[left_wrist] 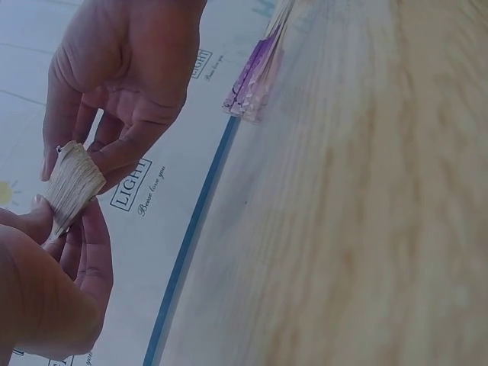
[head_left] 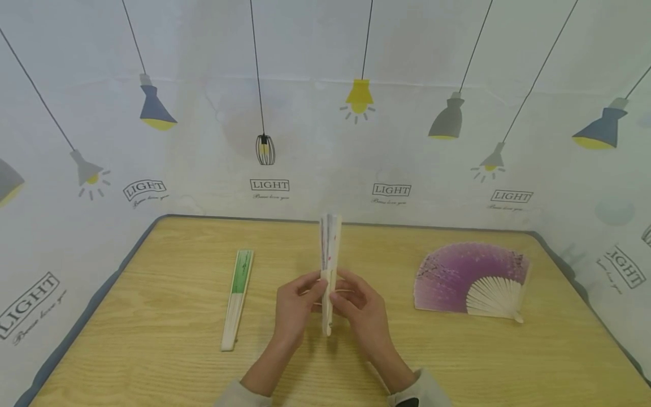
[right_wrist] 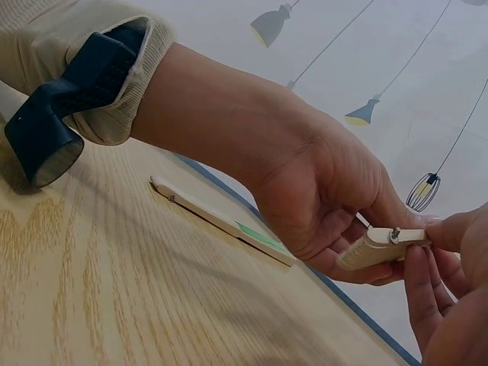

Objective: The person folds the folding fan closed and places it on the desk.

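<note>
Both hands hold a nearly folded hand fan (head_left: 328,271) upright over the middle of the table, its pale ribs down and its white, patterned leaf up. The left hand (head_left: 299,305) pinches it from the left side, thumb on the ribs. From the right side the right hand (head_left: 362,308) grips it, thumb also against the ribs. In the left wrist view the rib ends (left_wrist: 76,187) sit between the fingers of both hands. A metal rivet shows at the fan's pivot end (right_wrist: 381,245) in the right wrist view.
A folded green fan (head_left: 238,299) lies on the table (head_left: 168,316) to the left. To the right lies a spread purple fan (head_left: 458,271) with cream ribs. A white cloth wall (head_left: 315,124) printed with lamps stands round the table's back and sides.
</note>
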Demonstrator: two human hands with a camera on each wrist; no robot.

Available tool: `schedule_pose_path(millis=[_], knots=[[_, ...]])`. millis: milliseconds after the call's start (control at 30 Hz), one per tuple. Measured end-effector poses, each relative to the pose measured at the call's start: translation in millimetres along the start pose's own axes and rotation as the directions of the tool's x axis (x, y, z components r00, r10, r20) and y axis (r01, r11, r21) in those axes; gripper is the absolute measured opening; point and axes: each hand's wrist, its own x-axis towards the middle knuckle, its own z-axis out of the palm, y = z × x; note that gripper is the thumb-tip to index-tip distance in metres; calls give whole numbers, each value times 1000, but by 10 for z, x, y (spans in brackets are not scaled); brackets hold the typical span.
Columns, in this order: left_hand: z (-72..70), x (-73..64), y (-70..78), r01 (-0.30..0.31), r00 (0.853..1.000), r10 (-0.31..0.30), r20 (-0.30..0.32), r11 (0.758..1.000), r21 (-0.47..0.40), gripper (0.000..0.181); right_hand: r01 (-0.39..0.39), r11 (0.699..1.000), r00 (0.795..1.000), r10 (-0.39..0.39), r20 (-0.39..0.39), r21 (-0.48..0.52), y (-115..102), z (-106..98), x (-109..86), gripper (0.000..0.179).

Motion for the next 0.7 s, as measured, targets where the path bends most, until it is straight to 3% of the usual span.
schedule_pose_path(millis=[267, 500, 700], knots=[[8, -2, 4, 2, 1000, -1, -23, 1000, 17, 28, 21, 1000, 1000, -22, 11, 1, -6, 17, -4, 41], [7, -11, 10, -36, 998, 38, -43, 998, 49, 24, 61, 998, 998, -61, 20, -8, -26, 5, 7, 40], [-89, -36, -5, -32, 997, 39, -65, 995, 95, 24, 73, 997, 997, -73, 36, 1, 24, 61, 14, 43]])
